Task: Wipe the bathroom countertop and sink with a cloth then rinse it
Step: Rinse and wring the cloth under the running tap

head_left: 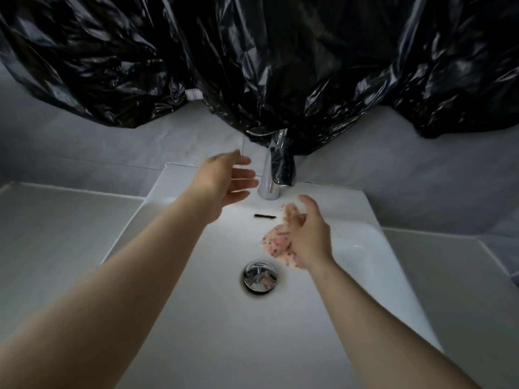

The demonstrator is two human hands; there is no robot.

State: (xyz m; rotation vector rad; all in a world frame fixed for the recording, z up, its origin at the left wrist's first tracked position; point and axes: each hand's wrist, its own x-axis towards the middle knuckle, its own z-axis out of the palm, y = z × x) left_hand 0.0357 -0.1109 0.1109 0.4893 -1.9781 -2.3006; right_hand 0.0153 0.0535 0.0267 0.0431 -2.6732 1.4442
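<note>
Pink speckled cloth (276, 241) bunched in fingers of right hand (309, 234), over the sink (213, 318), between tap (269, 181) and drain (259, 276). Left hand (229, 179) beside tap, fingers spread wide, holding nothing. Risks, probably: snagging black plastic sheet (280, 66) draped over tap; splashing the bench (70, 220).

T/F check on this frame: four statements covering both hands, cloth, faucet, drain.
1. The right hand grips the pink speckled cloth over the sink basin. True.
2. The left hand is curled round the faucet. False: its fingers are straight and it holds nothing, beside the faucet.
3. The cloth covers the drain. False: the drain is uncovered; the cloth is held above and to its right.
4. Black plastic sheeting drapes down onto the faucet's top. True.
</note>
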